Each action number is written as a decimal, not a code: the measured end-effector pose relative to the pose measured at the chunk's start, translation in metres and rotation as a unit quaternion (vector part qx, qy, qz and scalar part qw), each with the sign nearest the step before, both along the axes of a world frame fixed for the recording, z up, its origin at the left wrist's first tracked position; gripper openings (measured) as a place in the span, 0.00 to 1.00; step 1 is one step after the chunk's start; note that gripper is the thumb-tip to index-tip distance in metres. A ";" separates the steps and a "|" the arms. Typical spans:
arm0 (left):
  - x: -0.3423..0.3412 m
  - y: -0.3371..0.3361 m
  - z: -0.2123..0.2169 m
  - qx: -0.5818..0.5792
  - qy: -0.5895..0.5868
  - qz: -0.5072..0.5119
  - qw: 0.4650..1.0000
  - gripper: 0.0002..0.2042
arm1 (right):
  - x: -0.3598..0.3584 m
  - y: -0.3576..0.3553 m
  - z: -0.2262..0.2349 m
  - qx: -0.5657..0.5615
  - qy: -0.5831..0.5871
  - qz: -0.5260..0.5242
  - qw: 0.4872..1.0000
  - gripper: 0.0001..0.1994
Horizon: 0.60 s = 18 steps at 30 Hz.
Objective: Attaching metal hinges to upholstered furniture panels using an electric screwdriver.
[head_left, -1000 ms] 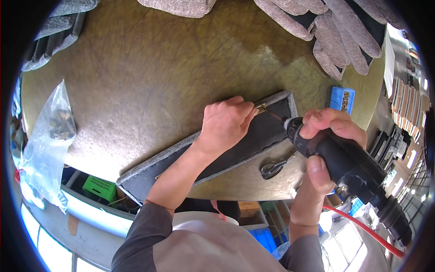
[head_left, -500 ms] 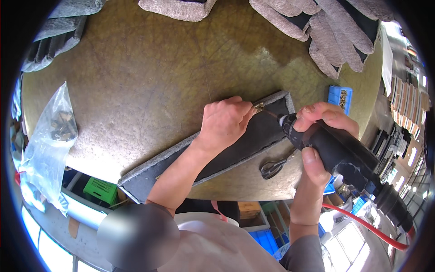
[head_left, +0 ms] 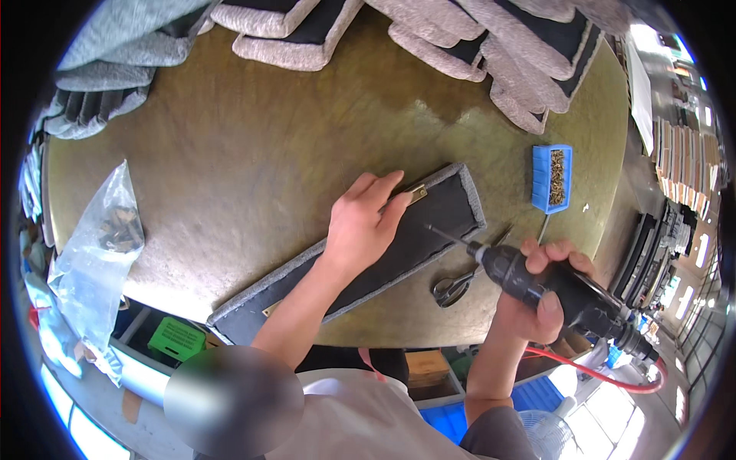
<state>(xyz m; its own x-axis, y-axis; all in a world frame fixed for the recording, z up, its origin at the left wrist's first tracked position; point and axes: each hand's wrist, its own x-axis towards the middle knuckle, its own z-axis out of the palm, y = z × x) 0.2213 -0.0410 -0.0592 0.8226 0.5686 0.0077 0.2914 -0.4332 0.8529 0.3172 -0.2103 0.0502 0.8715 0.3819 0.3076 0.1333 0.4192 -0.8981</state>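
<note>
1. Exposure: tabletop [head_left: 253,146] well lit, with pale sheen across its near-left part.
2. Glare: white patches [head_left: 609,422] below and right of the tabletop, burnt out.
3. Distortion: tabletop edge bowed; black vignette surrounds it.
4. Focus: power tool [head_left: 563,290] at the tabletop's near-right edge, clearly outlined.
5. Blur: round smear [head_left: 234,402] below the tabletop.

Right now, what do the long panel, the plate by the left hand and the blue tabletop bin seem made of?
Long panel: seemingly matte fabric, from fuzzy grey edging; core hidden. Plate: probably metal, from its brassy shine. Bin: likely smooth plastic, from even colour.
</note>
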 end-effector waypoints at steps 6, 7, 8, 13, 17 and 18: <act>-0.042 -0.027 0.021 -0.555 -0.017 -0.033 0.831 0.14 | -0.013 -0.032 0.010 0.054 0.107 -0.049 0.992 0.25; -0.048 -0.031 0.020 -0.553 -0.013 -0.037 0.833 0.14 | -0.014 -0.034 0.009 0.058 0.109 -0.054 0.991 0.25; -0.052 -0.034 0.018 -0.589 0.001 -0.016 0.808 0.13 | -0.015 -0.036 0.008 0.067 0.122 -0.051 0.989 0.25; -0.063 -0.041 0.017 -0.646 0.061 0.035 0.760 0.08 | -0.017 -0.045 0.002 0.085 0.150 -0.043 0.984 0.25; -0.063 -0.051 0.016 -0.668 0.036 0.057 0.741 0.08 | -0.018 -0.046 -0.001 0.081 0.159 -0.036 0.983 0.25; -0.063 -0.053 0.016 -0.683 -0.002 0.057 0.728 0.08 | -0.017 -0.045 -0.002 0.081 0.162 -0.032 0.983 0.25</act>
<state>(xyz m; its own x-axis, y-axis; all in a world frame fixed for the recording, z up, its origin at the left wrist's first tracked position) 0.1582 -0.0941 -0.0430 0.7715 0.1119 -0.6263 0.2550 0.8475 0.4655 0.2998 -0.2556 0.0478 0.9545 0.2915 0.0629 -0.1169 0.5597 -0.8204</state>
